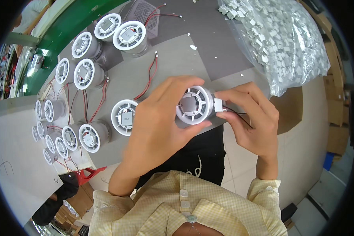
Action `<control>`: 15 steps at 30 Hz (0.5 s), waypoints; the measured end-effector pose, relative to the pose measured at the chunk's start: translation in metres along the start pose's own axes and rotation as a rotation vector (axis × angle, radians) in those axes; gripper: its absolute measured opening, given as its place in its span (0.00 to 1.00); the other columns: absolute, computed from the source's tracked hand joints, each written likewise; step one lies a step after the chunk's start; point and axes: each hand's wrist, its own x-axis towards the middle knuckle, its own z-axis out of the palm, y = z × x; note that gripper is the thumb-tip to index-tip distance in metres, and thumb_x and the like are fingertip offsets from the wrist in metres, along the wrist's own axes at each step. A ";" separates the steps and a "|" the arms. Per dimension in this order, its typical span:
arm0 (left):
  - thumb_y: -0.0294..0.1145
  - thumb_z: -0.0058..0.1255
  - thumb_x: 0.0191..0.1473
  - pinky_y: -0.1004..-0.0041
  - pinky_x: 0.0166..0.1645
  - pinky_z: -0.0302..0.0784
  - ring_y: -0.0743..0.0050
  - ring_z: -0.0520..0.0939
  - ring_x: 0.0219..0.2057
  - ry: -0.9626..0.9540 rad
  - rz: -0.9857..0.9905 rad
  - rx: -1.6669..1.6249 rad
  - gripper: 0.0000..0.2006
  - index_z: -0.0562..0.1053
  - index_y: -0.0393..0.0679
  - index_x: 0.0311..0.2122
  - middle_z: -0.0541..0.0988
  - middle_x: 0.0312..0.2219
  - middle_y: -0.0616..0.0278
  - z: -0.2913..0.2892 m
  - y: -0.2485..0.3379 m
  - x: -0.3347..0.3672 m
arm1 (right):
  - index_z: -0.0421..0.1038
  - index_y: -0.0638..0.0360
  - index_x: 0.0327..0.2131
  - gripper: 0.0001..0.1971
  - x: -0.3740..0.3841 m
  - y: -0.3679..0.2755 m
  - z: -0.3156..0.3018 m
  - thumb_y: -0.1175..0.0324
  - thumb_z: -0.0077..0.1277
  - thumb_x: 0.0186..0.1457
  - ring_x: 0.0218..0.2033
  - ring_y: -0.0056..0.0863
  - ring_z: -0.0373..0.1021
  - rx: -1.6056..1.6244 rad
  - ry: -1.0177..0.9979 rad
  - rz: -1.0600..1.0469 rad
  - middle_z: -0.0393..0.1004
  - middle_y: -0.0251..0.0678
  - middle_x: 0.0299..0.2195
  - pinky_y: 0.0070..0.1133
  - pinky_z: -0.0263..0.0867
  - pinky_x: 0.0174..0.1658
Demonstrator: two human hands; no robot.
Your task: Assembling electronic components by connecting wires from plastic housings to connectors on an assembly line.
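My left hand (155,122) is closed round a white spoked round housing (202,103) with a square plate at its centre, its thumb below and fingers above. The spoked face is turned up toward me. At its right side, my right hand (257,120) pinches a small white plastic block (218,104) between thumb and forefinger. Dark wires (236,111) run from beside the block toward my right palm. The block sits against the housing's side; I cannot tell whether it is attached. Just left of my left hand stands another such housing (125,118), partly covered by the hand.
Several more white spoked housings (91,137) stand on the grey table (177,59) to the left, many with red and black wires. A clear plastic bag (291,43) of small white blocks lies at the far right. White scraps (193,47) dot the tabletop. Cardboard boxes (336,114) stand beyond the right.
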 end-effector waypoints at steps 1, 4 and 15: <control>0.28 0.73 0.32 0.72 0.38 0.79 0.70 0.82 0.40 0.023 -0.030 -0.014 0.31 0.74 0.45 0.47 0.80 0.43 0.64 0.002 0.001 0.000 | 0.78 0.61 0.38 0.16 -0.001 -0.001 -0.001 0.81 0.63 0.41 0.29 0.26 0.72 0.007 -0.007 0.049 0.74 0.36 0.31 0.21 0.69 0.29; 0.29 0.73 0.33 0.73 0.38 0.79 0.71 0.81 0.40 -0.003 0.024 -0.012 0.30 0.75 0.45 0.47 0.80 0.43 0.64 0.002 0.000 0.003 | 0.78 0.61 0.37 0.16 0.000 0.001 0.003 0.81 0.63 0.41 0.29 0.26 0.72 -0.067 0.037 -0.017 0.74 0.36 0.31 0.20 0.68 0.28; 0.25 0.65 0.40 0.59 0.44 0.75 0.47 0.76 0.43 -0.013 0.087 -0.048 0.27 0.67 0.39 0.47 0.73 0.41 0.52 0.013 0.003 -0.001 | 0.76 0.66 0.42 0.15 0.007 0.003 -0.004 0.81 0.58 0.47 0.40 0.39 0.73 -0.058 -0.078 -0.069 0.76 0.45 0.38 0.28 0.69 0.45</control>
